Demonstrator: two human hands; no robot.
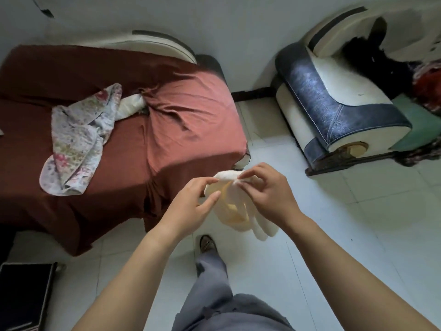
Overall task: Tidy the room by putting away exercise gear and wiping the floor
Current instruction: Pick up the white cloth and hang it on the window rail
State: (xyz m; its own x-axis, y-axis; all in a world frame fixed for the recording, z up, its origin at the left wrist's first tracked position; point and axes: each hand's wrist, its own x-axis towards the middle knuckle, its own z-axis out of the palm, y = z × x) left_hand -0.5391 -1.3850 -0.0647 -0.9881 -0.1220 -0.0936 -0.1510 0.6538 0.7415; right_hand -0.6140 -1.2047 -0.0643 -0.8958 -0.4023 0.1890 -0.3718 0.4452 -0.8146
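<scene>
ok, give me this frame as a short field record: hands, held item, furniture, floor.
left hand: pinching the left edge of the glove
right hand: pinching the glove's top edge
held item: cream fabric glove, fingers hanging down, held in the air above the floor
sofa: draped in a reddish-brown cover, floral cloth crumpled on the seat
armchair: cream and dark blue, at upper right, dark clothing piled on it
floor: pale tiles
exercise gear: none identifiable

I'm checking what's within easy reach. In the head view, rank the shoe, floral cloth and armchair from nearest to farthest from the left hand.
1. Shoe, just below the left hand.
2. Floral cloth, on the covered sofa to the left.
3. Armchair, far right by the wall.
</scene>
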